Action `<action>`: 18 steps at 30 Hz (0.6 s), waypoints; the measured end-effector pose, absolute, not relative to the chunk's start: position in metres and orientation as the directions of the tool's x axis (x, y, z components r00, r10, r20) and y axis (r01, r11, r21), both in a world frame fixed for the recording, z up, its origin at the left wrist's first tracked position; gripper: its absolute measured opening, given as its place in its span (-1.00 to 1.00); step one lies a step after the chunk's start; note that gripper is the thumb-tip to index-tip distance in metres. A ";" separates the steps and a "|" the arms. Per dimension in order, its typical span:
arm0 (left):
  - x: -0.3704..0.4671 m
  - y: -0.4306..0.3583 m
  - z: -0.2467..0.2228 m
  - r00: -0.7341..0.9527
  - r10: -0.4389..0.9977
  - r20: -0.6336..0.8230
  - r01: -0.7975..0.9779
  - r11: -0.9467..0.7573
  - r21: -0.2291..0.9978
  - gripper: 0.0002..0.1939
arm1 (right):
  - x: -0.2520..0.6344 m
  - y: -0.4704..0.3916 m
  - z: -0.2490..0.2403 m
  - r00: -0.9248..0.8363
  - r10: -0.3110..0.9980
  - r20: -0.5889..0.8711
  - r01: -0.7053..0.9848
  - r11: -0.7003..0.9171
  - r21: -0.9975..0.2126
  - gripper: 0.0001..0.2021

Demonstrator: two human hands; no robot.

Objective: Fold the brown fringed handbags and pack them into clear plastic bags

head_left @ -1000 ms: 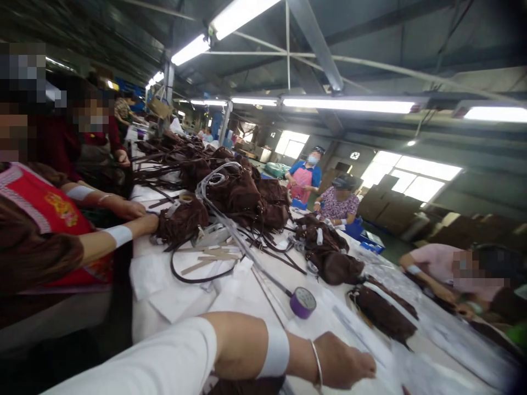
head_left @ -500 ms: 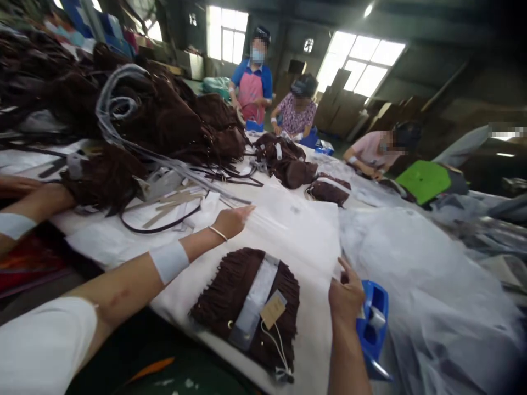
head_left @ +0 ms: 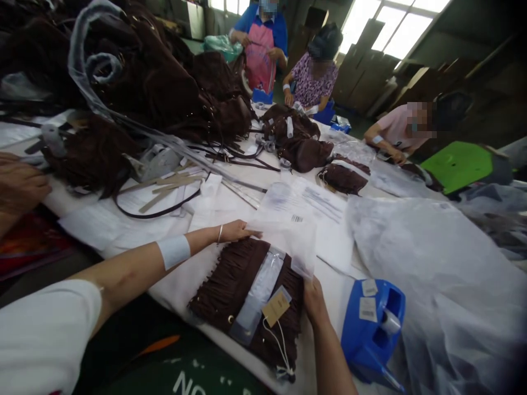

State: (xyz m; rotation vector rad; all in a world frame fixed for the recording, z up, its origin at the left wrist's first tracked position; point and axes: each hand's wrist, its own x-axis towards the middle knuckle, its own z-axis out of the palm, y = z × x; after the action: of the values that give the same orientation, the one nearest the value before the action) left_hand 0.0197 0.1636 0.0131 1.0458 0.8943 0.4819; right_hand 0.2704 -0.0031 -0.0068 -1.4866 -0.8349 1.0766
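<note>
A dark brown fringed handbag (head_left: 242, 285) lies flat in front of me. A clear plastic strip (head_left: 262, 282) crosses it, and a tan hang tag (head_left: 276, 307) on white string rests on top. My left hand (head_left: 236, 231) is closed on the left edge of a translucent plastic bag (head_left: 284, 233), just past the handbag's far edge. On the other side, my right hand (head_left: 313, 299) grips the plastic bag's right edge, beside the handbag's fringe. The plastic overlaps the handbag's far right corner. Fingertips of the right hand are partly hidden.
Printed papers (head_left: 325, 211) lie beyond the plastic bag. A blue tape dispenser (head_left: 370, 329) stands at right, beside a heap of clear plastic (head_left: 444, 263). Brown bags (head_left: 164, 82) pile up at back left. Another person's hand (head_left: 20, 184) is at far left; several co-workers work across the table.
Both my hands have drawn the translucent plastic bag towards me, down to the handbag's far edge. Printed papers now show behind it. The view has tilted down.
</note>
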 end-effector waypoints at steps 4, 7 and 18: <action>-0.001 0.142 -0.002 0.592 0.699 -0.402 0.069 0.453 0.889 -0.78 | 0.267 -0.018 -0.008 0.237 0.908 -0.344 -0.261 -0.282 -0.923 -0.56; -0.006 0.121 -0.008 0.511 0.745 -0.430 -0.008 0.504 0.864 -0.68 | 0.266 -0.027 -0.009 0.231 0.877 -0.421 -0.471 -0.278 -0.837 -0.56; -0.043 0.049 -0.002 0.337 0.843 -0.419 -0.049 0.461 0.886 -0.62 | 0.231 -0.079 -0.003 0.615 0.710 -0.344 0.006 -0.440 -0.898 -0.55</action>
State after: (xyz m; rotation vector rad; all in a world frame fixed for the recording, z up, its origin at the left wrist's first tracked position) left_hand -0.0430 0.0493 -0.0018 0.9162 1.0700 0.7019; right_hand 0.2306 -0.0791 -0.0032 -1.8667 -0.5733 0.9076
